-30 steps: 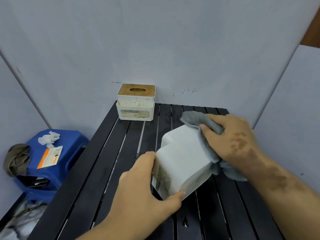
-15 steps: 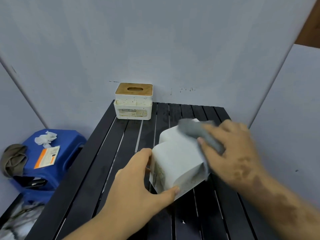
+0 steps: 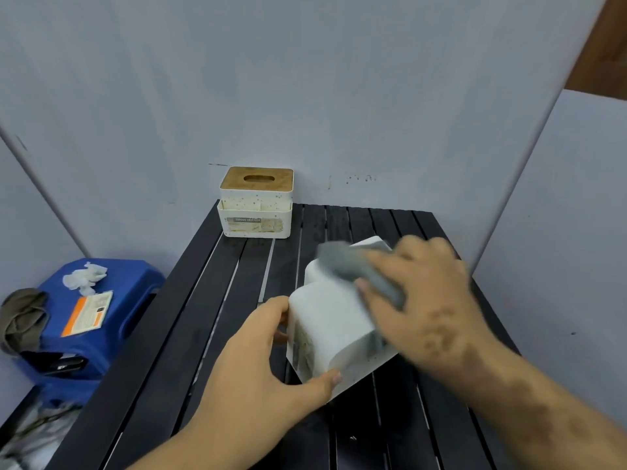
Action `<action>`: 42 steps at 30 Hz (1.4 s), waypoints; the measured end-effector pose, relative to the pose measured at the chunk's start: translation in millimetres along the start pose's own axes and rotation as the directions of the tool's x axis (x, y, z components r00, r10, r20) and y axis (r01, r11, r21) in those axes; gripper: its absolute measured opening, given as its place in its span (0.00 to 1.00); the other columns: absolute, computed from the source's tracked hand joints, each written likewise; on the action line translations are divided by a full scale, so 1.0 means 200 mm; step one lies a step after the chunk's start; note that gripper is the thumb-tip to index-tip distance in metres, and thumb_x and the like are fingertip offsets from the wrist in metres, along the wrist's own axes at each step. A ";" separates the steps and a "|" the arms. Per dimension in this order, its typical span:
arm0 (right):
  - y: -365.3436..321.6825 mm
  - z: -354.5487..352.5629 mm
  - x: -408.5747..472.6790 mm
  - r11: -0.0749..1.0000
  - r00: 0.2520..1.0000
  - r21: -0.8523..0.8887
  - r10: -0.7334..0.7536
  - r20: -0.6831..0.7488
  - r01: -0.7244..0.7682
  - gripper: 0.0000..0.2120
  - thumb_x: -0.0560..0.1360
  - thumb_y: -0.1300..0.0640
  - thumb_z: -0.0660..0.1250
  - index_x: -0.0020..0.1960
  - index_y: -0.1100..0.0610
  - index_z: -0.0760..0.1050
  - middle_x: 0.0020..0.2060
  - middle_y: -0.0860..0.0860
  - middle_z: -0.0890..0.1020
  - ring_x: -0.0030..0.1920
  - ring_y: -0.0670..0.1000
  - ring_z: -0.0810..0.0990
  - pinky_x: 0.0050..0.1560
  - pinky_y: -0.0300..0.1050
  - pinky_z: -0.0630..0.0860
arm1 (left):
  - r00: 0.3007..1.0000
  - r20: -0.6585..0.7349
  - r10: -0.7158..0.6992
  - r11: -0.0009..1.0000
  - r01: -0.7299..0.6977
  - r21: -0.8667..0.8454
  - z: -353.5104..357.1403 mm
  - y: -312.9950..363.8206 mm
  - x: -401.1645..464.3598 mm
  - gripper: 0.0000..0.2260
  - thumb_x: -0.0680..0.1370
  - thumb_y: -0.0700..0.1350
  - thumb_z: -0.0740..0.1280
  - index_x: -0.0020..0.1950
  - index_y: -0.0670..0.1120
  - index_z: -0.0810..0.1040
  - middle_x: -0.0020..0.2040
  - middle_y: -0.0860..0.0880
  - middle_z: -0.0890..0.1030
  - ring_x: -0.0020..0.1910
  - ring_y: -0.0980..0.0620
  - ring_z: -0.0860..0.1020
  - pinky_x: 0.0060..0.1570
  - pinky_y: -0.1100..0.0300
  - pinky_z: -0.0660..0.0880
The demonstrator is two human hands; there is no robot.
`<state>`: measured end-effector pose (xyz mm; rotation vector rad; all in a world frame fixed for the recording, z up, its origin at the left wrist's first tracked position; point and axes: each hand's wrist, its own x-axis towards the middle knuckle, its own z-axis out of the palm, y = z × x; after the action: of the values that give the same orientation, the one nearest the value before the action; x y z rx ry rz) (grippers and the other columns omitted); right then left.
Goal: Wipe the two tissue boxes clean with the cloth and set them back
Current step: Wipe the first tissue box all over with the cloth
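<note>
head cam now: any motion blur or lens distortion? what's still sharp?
Head view: the right hand and the grey cloth it holds are smeared by motion blur; the left hand and the tilted white tissue box are softer but readable. The wooden-lidded tissue box at the back is sharp. Wide-angle bowing curves the wall panel edges. Lighting is flat, with no glare.

Head view, looking down, near slatted table (image 3: 210, 334)
</note>
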<state>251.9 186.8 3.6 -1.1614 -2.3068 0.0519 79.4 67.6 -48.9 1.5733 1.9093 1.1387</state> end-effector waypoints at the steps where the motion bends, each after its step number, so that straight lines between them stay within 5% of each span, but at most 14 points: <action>1: -0.06 0.01 0.00 0.996 0.996 -0.019 -0.081 0.037 0.082 0.19 0.73 0.37 0.57 0.60 0.38 0.77 0.41 0.44 0.72 0.48 0.52 0.69 0.47 0.54 0.70 | 1.000 0.005 0.007 1.000 -0.007 -0.003 0.00 0.00 0.00 0.29 0.63 0.57 0.82 0.60 0.65 0.73 0.59 0.64 0.79 0.57 0.61 0.78 0.52 0.66 0.71; 3: -0.10 0.00 0.05 0.992 0.988 -0.043 -0.110 0.112 0.115 0.18 0.75 0.36 0.57 0.63 0.34 0.73 0.41 0.42 0.71 0.49 0.51 0.67 0.50 0.54 0.69 | 1.000 0.014 0.018 1.000 -0.018 -0.002 -0.01 0.00 0.00 0.29 0.63 0.55 0.82 0.59 0.66 0.73 0.59 0.64 0.79 0.57 0.62 0.78 0.51 0.66 0.72; 8: 0.10 -0.07 0.19 0.951 0.949 0.097 0.277 0.151 -0.293 0.13 0.75 0.38 0.61 0.58 0.33 0.76 0.40 0.41 0.74 0.54 0.54 0.74 0.56 0.57 0.74 | 1.000 0.007 0.015 1.000 -0.015 0.019 -0.01 -0.01 0.00 0.31 0.62 0.60 0.81 0.60 0.69 0.70 0.60 0.68 0.76 0.58 0.65 0.76 0.52 0.69 0.69; 12: -0.07 -0.02 0.11 0.980 0.984 -0.196 0.076 0.163 -0.043 0.19 0.77 0.37 0.54 0.65 0.37 0.71 0.49 0.45 0.73 0.55 0.52 0.68 0.56 0.55 0.71 | 1.000 0.008 0.017 1.000 -0.017 0.009 0.00 -0.02 -0.01 0.32 0.61 0.63 0.79 0.62 0.66 0.71 0.60 0.67 0.77 0.59 0.64 0.76 0.50 0.71 0.69; 15: -0.17 -0.04 0.06 0.994 0.981 -0.079 -0.060 0.183 0.075 0.19 0.75 0.37 0.54 0.65 0.34 0.70 0.45 0.43 0.72 0.52 0.51 0.68 0.53 0.55 0.69 | 0.999 0.006 0.038 0.999 -0.038 0.017 -0.01 -0.01 -0.01 0.30 0.63 0.60 0.80 0.61 0.65 0.72 0.58 0.65 0.78 0.58 0.63 0.77 0.49 0.71 0.69; 18: 0.08 -0.04 0.16 0.980 0.964 0.030 0.186 0.191 -0.195 0.12 0.74 0.37 0.59 0.57 0.32 0.74 0.40 0.41 0.77 0.51 0.53 0.75 0.55 0.56 0.74 | 0.999 0.010 0.038 0.999 -0.038 0.013 -0.03 -0.01 -0.01 0.27 0.64 0.57 0.81 0.58 0.66 0.72 0.59 0.66 0.78 0.58 0.64 0.76 0.51 0.69 0.69; 21: 0.29 -0.05 0.17 0.890 0.892 0.164 0.383 0.238 -0.426 0.10 0.75 0.42 0.66 0.44 0.47 0.81 0.34 0.47 0.83 0.43 0.54 0.82 0.48 0.54 0.80 | 0.999 0.021 0.038 0.999 -0.038 0.014 -0.04 -0.01 -0.01 0.29 0.64 0.59 0.80 0.60 0.69 0.70 0.61 0.68 0.76 0.60 0.66 0.75 0.53 0.68 0.70; 24: 0.32 0.01 0.05 0.775 0.876 0.409 0.404 0.264 -0.481 0.15 0.78 0.52 0.67 0.40 0.62 0.79 0.29 0.53 0.79 0.35 0.54 0.76 0.38 0.49 0.75 | 0.998 0.037 0.044 0.999 -0.045 0.021 -0.06 -0.03 -0.01 0.31 0.65 0.58 0.80 0.63 0.70 0.70 0.62 0.69 0.76 0.60 0.66 0.75 0.54 0.68 0.70; 26: 0.29 0.02 -0.01 0.743 0.907 0.527 0.386 0.167 -0.413 0.12 0.78 0.53 0.67 0.38 0.56 0.80 0.29 0.47 0.79 0.34 0.52 0.77 0.38 0.45 0.75 | 0.998 0.051 0.040 0.999 -0.041 0.027 -0.08 -0.03 0.00 0.31 0.65 0.59 0.80 0.63 0.70 0.70 0.61 0.69 0.76 0.60 0.67 0.75 0.53 0.67 0.71; 28: 0.22 0.00 -0.05 0.848 0.954 0.453 0.298 0.019 -0.274 0.07 0.78 0.51 0.66 0.45 0.48 0.83 0.36 0.46 0.78 0.39 0.50 0.78 0.42 0.41 0.76 | 0.998 0.055 0.039 0.999 -0.041 0.030 -0.08 -0.04 0.00 0.30 0.65 0.59 0.80 0.62 0.70 0.70 0.61 0.69 0.76 0.59 0.67 0.75 0.52 0.67 0.71; 30: 0.12 -0.03 -0.10 0.984 0.995 0.166 0.080 -0.067 -0.068 0.12 0.76 0.45 0.63 0.54 0.44 0.82 0.40 0.43 0.72 0.43 0.51 0.72 0.44 0.44 0.71 | 0.998 0.044 0.049 0.998 -0.051 0.036 -0.07 -0.04 0.00 0.29 0.64 0.60 0.80 0.61 0.68 0.71 0.60 0.67 0.77 0.59 0.65 0.76 0.52 0.66 0.72; 35: -0.12 -0.05 -0.24 0.968 0.968 0.015 -0.250 0.003 0.250 0.18 0.72 0.45 0.60 0.59 0.45 0.78 0.40 0.44 0.70 0.41 0.50 0.68 0.40 0.52 0.67 | 0.994 0.039 0.100 0.994 -0.101 0.029 -0.06 0.00 0.02 0.24 0.67 0.54 0.81 0.58 0.64 0.75 0.56 0.65 0.81 0.56 0.62 0.79 0.50 0.70 0.72; 37: -0.04 -0.07 -0.21 0.974 0.974 0.003 -0.226 0.014 0.226 0.17 0.72 0.45 0.61 0.59 0.42 0.78 0.38 0.42 0.70 0.41 0.50 0.68 0.41 0.51 0.68 | 0.994 0.039 0.098 0.994 -0.099 0.040 -0.06 0.00 0.02 0.25 0.66 0.55 0.81 0.58 0.65 0.75 0.56 0.66 0.80 0.56 0.65 0.79 0.49 0.71 0.73; 42: 0.35 -0.13 -0.07 0.963 0.960 -0.081 0.263 0.094 -0.256 0.19 0.73 0.36 0.55 0.41 0.46 0.79 0.31 0.44 0.75 0.38 0.53 0.77 0.42 0.52 0.75 | 0.997 0.055 0.055 0.997 -0.058 0.058 -0.10 -0.03 0.01 0.29 0.66 0.58 0.81 0.61 0.71 0.70 0.60 0.72 0.76 0.58 0.69 0.76 0.52 0.68 0.72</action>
<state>324.0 214.4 0.4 -1.5245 -2.2449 0.1340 60.3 62.9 -41.5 1.6819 1.8917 1.0608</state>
